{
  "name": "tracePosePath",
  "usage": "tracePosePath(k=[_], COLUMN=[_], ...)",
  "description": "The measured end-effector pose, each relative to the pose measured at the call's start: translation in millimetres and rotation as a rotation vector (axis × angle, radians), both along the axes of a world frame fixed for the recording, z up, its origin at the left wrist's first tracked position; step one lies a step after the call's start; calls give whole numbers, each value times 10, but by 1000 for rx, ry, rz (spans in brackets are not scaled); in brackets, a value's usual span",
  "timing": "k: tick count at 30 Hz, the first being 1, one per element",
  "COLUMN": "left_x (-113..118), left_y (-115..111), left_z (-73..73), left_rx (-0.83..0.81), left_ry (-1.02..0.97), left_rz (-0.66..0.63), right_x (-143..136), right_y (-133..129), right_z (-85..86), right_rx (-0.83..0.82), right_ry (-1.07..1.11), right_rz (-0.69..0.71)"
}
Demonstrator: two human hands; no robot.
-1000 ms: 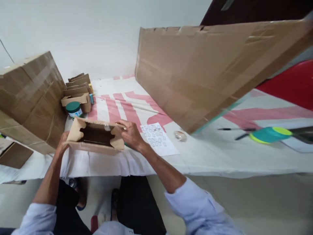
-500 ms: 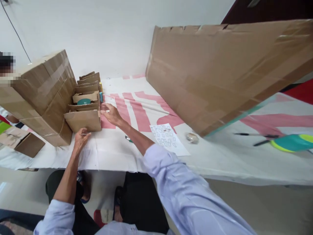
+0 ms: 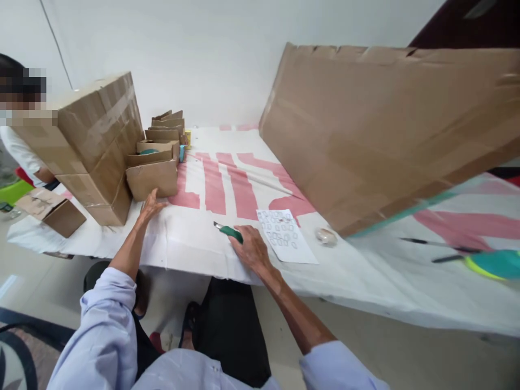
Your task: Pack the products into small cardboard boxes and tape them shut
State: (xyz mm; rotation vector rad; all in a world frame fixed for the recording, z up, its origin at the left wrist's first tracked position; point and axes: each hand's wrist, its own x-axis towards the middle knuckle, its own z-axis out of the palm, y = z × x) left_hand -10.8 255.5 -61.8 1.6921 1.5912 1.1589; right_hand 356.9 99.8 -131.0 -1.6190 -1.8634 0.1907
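Observation:
A row of open cardboard boxes (image 3: 152, 177) stands against the right side of a tall taped carton (image 3: 99, 143). At the foot of the nearest box front is my left hand (image 3: 151, 207), fingers spread, with nothing visible in it. My right hand (image 3: 251, 248) is on the white-covered table, its fingers at the green handle of a utility knife (image 3: 229, 232); the knife's metal tip points up and left. Close to the right hand lies a white sheet with small drawn shapes (image 3: 286, 235).
A big cardboard panel (image 3: 377, 124) leans over the table's right side. Beside the sheet sits a tape roll (image 3: 325, 236). A teal and yellow object (image 3: 493, 264) lies far right, a small carton (image 3: 54, 212) at left. A person (image 3: 24, 146) is behind the tall carton.
My right hand has left the side of the box row and come back right to the knife. My left hand remains by the front box, its fingers more spread. The view has shifted.

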Motion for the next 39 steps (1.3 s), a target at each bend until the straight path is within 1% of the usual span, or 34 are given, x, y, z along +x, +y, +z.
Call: tracePosePath(k=[2, 4, 8, 10, 12, 15, 17, 19, 21, 25, 28, 30, 35, 39], left_x=[17, 19, 18, 50, 121, 284, 392, 455, 440, 204, 19, -47, -44, -17], left_y=[-109, -266, -681, -927, -1203, -1660, -1950, -2180, -2335, -2473, -2492, -2476, -2362, -2257], left_z=[11, 9, -36, -99, -197, -373, -470, -522, -525, -443, -377, -341, -235, -135], left_rx=[-14, -28, -20, -17, -18, -38, -51, -55, -58, -47, -13, 22, 63, 53], left_ry=[45, 93, 184, 226, 263, 311, 353, 425, 502, 563, 603, 652, 794, 841], left_rz=[-4, -4, -35, -70, -105, -137, -133, -118, -107, -92, -91, -89, -74, -86], right_x=[1, -21, -66, -70, -61, -42, -29, -17, -8, -18, -47, -65, -71, -95], right_y=[-66, -104, -120, -117, -117, -135, -154, -169, -175, -169, -147, -103, 60, 72], right_z=[-80, -127, -146, -131, -112, -108, -131, -166, -194, -172, -94, -39, 30, 50], right_rx=[6, 12, 1, -12, -27, -40, -31, -18, -12, -36, -55, -52, -17, 9], right_ry=[-41, -59, -55, -41, -26, -18, -11, -3, -2, -4, 10, 27, 44, 41], right_rz=[-15, -37, -105, -112, -108, -111, -124, -134, -134, -121, -105, -77, 29, 82])
